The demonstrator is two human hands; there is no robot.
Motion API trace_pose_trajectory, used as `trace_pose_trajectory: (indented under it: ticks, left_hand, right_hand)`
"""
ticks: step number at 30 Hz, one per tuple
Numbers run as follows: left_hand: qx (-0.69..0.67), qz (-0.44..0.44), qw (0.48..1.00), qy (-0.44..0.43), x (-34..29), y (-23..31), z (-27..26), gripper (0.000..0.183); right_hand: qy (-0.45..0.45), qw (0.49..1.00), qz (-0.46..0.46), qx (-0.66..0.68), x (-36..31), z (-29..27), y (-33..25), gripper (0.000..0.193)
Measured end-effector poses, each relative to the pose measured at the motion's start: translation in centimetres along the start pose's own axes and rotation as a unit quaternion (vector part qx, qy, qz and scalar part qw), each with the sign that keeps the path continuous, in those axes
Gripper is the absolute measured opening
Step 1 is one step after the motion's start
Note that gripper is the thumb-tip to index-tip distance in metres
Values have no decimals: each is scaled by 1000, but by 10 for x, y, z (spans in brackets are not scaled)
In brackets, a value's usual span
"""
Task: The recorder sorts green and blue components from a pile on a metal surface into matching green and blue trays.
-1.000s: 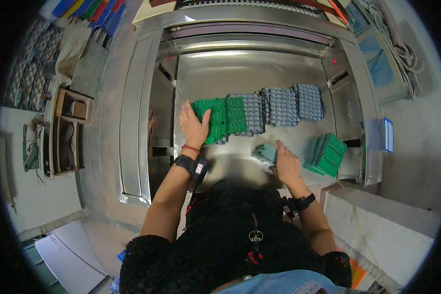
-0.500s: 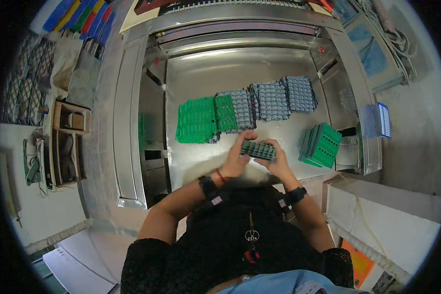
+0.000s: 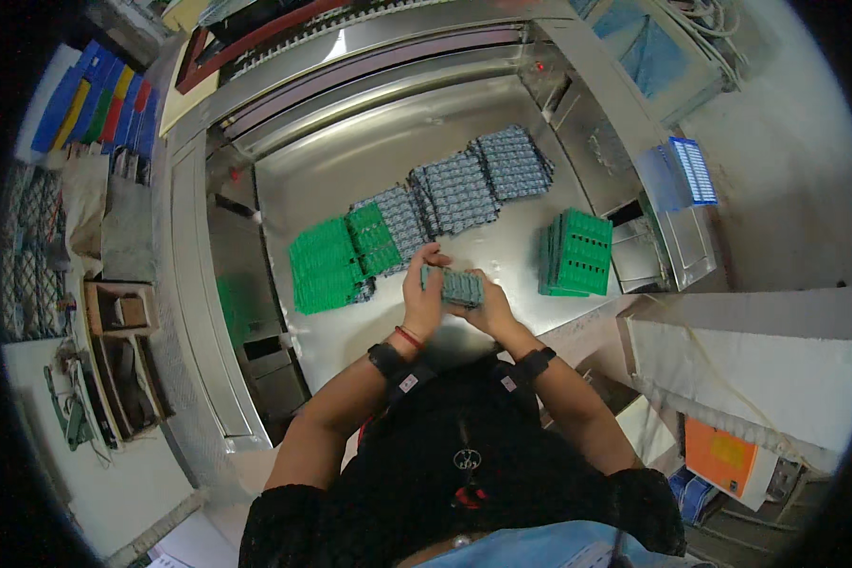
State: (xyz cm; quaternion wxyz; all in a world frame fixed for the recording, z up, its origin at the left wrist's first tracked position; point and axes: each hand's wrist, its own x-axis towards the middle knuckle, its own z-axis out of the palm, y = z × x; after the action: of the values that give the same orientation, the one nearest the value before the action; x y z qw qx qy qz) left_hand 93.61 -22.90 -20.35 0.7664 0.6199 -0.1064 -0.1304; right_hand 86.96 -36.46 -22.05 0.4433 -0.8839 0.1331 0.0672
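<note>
Between my two hands, close to my body, is a small stack of grey-green panels that look like circuit boards, with rows of repeated parts. My left hand grips its left end, and my right hand is closed round its right end. Just beyond the hands, overlapping grey patterned boards run in a slanting row across the metal work surface. Bright green panels overlap at the left end of that row. To the right of my right hand stands a stack of green slotted panels.
Raised metal walls border the work surface, including a left frame. A blue-and-white card hangs on the right frame. Wooden bins stand at the far left, and a white ledge lies at the right.
The view has turned and shifted, so the work surface appears tilted. Both hands still hold the stack, which now shows more of its side.
</note>
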Motion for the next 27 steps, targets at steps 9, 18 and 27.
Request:
trace_pose_trajectory:
  ticks: [9,18,27]
  left_hand:
    - [-216,-215,939,-161,36,86,90,50]
    - [-147,-242,923,-259,67,1,188,75]
    - [-93,-377,918,-80,64,6,197,67]
  right_hand:
    - [-67,954,94,278,-47,-172,-55,64]
    - [-150,928,272,208,-13,-256,7,62]
    - [131,954,167,212,-34,-244,68,80]
